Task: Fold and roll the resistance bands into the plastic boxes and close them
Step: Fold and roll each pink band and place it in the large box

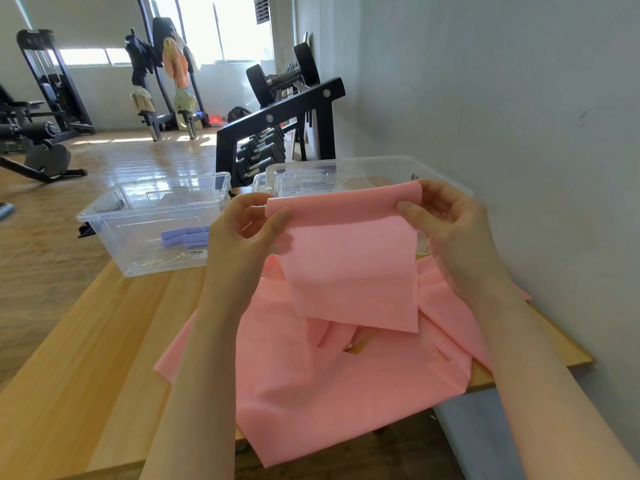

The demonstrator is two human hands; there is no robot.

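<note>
Head view: my left hand and right hand each pinch a top corner of the pink resistance band, fingers curled on its folded upper edge, holding it up above the wooden surface. The lower end hangs onto a loose pink pile. It looks thin, light, floppy and probably stretchy, so grip the edge corners and keep it taut. Left plastic box holds purple rolls; a second box sits behind the band.
</note>
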